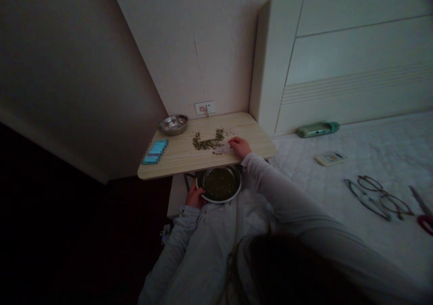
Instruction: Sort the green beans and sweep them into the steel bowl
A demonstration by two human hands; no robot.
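My left hand (195, 196) grips the left rim of a metal bowl (219, 201), its thumb over the edge. Small dark green grains (221, 183) fill the bottom of that bowl, which sits under the front edge of the wooden tabletop (179, 167). On the tabletop lies a spread of similar loose grains (205, 144) in a rough U shape. At its right end my right hand (239, 147) hovers low or rests on the wood, fingertips pinched together. Whatever may be between those fingertips is too small to tell.
An empty-looking steel bowl (173, 125) stands at the table's back left, behind a phone (155, 151). A wall socket (204, 108) holds a plug. On the bed lie a green bottle (318, 130), a remote control (330, 159), eyeglasses (382, 196) and red-handled scissors (425, 224).
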